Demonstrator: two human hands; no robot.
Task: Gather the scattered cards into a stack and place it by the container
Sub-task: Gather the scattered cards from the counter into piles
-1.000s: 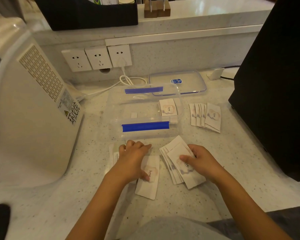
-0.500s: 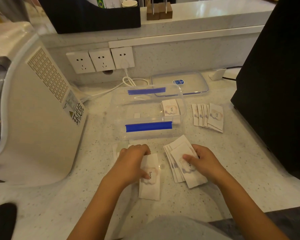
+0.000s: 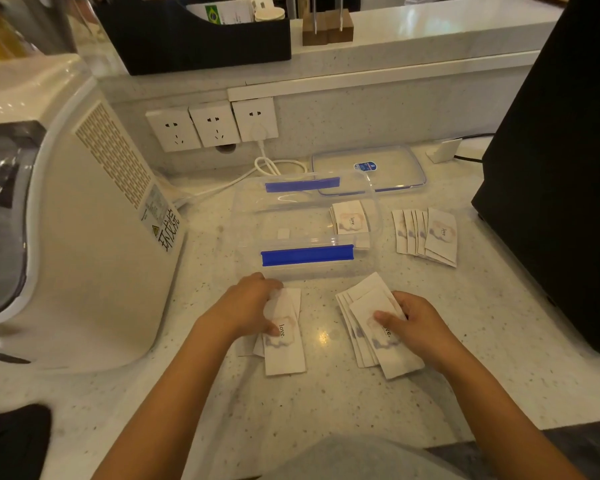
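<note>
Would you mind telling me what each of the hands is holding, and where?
The left hand grips the left cards at their far end; the right hand presses the fanned cards at their middle.

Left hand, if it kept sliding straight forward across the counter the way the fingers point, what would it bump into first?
Probably the clear container: its near wall with the blue clasp sits just beyond the left hand, which rests on a small pile of cards. The depth is hard to judge.
</note>
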